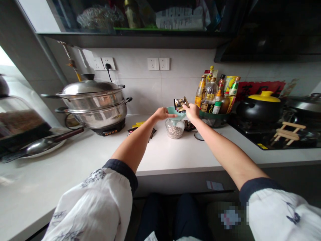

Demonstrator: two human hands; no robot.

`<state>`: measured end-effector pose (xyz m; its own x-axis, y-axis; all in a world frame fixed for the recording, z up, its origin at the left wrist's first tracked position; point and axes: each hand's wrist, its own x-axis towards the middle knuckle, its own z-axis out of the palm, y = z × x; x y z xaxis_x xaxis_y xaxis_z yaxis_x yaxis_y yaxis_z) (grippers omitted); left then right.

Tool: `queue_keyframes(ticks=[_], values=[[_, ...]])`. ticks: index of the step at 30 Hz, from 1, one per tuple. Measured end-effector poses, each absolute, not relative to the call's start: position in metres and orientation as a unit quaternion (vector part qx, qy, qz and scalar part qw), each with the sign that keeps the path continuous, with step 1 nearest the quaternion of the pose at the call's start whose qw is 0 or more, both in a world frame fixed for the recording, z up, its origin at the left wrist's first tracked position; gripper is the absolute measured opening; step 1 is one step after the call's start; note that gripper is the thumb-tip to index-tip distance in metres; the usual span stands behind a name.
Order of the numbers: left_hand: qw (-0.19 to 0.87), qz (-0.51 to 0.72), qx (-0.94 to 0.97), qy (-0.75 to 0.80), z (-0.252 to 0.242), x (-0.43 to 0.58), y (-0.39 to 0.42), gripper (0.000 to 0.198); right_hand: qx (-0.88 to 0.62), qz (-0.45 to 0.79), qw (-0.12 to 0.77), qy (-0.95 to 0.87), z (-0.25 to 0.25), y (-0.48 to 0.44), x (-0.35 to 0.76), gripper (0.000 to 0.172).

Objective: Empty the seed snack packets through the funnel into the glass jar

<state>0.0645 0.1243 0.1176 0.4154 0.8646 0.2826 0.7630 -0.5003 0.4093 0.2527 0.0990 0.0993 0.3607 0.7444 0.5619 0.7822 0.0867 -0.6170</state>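
A clear glass jar [175, 130] partly filled with pale, speckled bits stands on the counter. In its mouth sits a light green funnel [178, 115]. My left hand [162, 114] grips the funnel's left rim, fingers closed on it. Over the funnel, my right hand [192, 111] pinches a small black and gold sachet [179, 103], tilted toward the funnel. Whether anything is falling out of the sachet is too small to tell. Dark packets [151, 133] with a yellow one lie left of the jar, partly behind my left forearm. More dark wrappers [190, 126] lie right of the jar.
A steel steamer pot [97, 100] stands on a hot plate at left, near a ladle [42, 145] on a plate. Sauce bottles [212, 92] fill a dark green basket [215, 119] at right. Beyond are a yellow-lidded black pot [260, 108] and a wooden rack [288, 133] on the stove.
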Motion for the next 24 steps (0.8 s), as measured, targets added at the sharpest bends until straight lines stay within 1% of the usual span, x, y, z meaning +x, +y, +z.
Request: queue_keyframes(ticks=[17,24], values=[[0.088,0.215,0.839,0.492,0.118,0.0654,0.1244,0.059,-0.681,-0.029,0.46,-0.57,0.0991,0.0938,0.2469,0.03],[0.096,0.219,0.839,0.49,0.1185,0.065,0.1232,0.056,-0.681,-0.027,0.464,-0.567,0.1002,0.0932,0.2475,0.031]])
